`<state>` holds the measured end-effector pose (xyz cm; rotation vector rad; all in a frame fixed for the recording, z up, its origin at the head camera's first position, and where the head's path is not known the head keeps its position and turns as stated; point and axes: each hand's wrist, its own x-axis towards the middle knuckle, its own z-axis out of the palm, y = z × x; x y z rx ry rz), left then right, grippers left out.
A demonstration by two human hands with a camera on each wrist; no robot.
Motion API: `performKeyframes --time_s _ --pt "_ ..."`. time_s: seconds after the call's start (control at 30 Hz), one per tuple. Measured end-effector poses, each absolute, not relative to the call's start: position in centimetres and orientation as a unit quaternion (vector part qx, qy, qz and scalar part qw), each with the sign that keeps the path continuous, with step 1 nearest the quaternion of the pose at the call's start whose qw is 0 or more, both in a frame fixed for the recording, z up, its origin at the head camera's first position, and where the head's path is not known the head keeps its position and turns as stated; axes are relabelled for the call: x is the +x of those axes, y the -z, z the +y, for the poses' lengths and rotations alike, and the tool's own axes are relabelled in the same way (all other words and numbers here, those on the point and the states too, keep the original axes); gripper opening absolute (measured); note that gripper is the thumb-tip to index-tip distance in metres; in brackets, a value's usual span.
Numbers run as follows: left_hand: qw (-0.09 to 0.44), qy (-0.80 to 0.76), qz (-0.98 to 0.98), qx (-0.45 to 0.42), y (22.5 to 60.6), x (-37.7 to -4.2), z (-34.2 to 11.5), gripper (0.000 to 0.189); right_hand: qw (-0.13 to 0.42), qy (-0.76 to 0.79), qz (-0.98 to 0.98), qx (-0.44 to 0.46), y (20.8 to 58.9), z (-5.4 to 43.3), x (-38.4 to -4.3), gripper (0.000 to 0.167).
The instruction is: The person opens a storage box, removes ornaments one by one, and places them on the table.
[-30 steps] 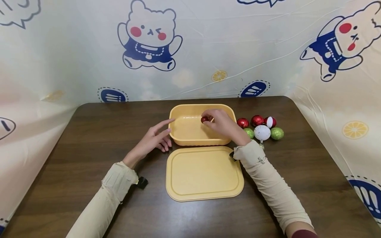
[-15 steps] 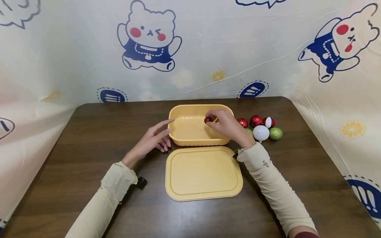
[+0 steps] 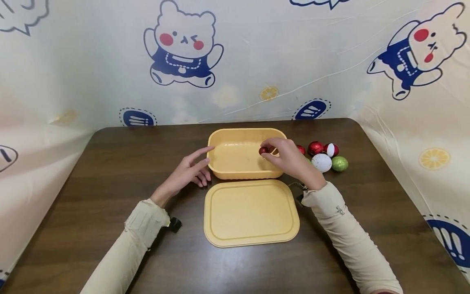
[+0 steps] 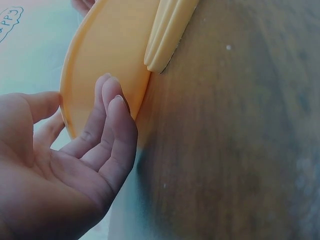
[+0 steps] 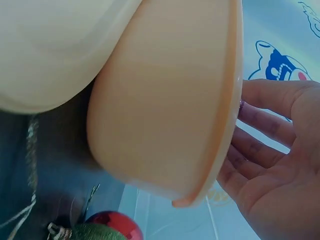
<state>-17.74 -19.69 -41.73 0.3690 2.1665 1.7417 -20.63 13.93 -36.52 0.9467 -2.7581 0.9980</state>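
Observation:
My right hand (image 3: 291, 161) is over the right half of a yellow plastic box (image 3: 242, 175), pinching a small shiny dark red ball (image 3: 263, 150) between thumb and fingers. In the right wrist view the box's wall (image 5: 160, 100) hides most of what those fingers hold. At the left end, the thumb and index finger of my left hand (image 3: 185, 173) touch the box's rim, while its other fingers are loosely bent outside the wall. The left wrist view shows this hand (image 4: 80, 165) beside the box (image 4: 120, 45), holding nothing.
A yellow lid (image 3: 251, 214) lies flat in front of the box. To the right are red balls (image 3: 315, 148), a speckled white egg (image 3: 321, 162), a green ball (image 3: 340, 163) and a red-and-white one (image 3: 331, 150). A thin loop of string (image 3: 296, 185) shows by the right wrist.
My right hand has slid rightward over the box with the dark red ball in its fingers, covering more of the balls on the right. The left hand has stayed at the rim.

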Motion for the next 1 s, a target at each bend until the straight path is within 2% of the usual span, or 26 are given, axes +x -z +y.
performKeyframes --time_s 0.67,1.0 --pt "0.163 -0.617 0.758 0.136 41.9 -17.8 -19.7 0.054 0.023 -0.332 -0.906 0.262 36.0 19.1 -18.0 0.025" --pt "0.165 -0.617 0.757 0.138 41.8 -17.7 -19.7 0.049 0.058 -0.323 -0.913 0.244 35.4 21.1 -17.5 0.025"
